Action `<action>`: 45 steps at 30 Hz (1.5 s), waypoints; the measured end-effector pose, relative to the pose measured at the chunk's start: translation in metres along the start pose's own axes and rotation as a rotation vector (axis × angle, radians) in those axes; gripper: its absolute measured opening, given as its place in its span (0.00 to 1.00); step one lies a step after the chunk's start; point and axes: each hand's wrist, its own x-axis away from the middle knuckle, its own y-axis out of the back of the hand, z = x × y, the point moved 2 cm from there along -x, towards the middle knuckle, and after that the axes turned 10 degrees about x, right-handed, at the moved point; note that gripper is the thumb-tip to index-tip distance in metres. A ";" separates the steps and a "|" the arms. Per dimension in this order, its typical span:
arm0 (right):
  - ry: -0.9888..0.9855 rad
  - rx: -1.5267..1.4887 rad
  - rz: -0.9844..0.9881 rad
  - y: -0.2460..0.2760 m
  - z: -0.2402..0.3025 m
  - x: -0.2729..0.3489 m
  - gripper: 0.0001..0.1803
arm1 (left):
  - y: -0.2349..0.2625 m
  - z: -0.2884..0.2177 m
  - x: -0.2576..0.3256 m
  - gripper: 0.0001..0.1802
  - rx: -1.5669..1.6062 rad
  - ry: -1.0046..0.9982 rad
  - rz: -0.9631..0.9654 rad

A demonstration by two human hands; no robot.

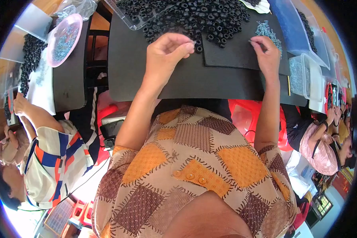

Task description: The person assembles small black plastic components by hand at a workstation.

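Observation:
My left hand (166,55) is raised over the dark table, thumb and forefinger pinched on a tiny pale piece too small to name. Just past its fingertips spreads a large heap of small black rings (202,20). My right hand (268,56) is above the right side of a thin dark board (230,55). Its thumb and forefinger come together at a small dark tip, which I cannot make out. Beside that hand lies a loose pile of tiny pale-blue pieces (269,32), partly hidden behind the fingers.
A clear tub (305,75) of pale-blue pieces stands at the right, by a large translucent bin (305,31). A thin yellow stick (288,85) lies near the table edge. On the left, a pink tray (76,43) holds pale-blue pieces. Other people sit on both sides.

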 end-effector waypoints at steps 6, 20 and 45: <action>0.232 0.273 -0.386 0.011 0.031 0.004 0.12 | 0.011 0.002 0.028 0.07 -0.054 -0.052 -0.106; 0.534 -0.365 0.085 -0.031 0.116 0.043 0.08 | 0.007 -0.008 0.041 0.07 -0.465 -0.083 0.015; 0.239 -0.526 0.104 -0.042 0.076 0.046 0.06 | -0.009 -0.014 -0.018 0.12 -1.164 -0.621 0.187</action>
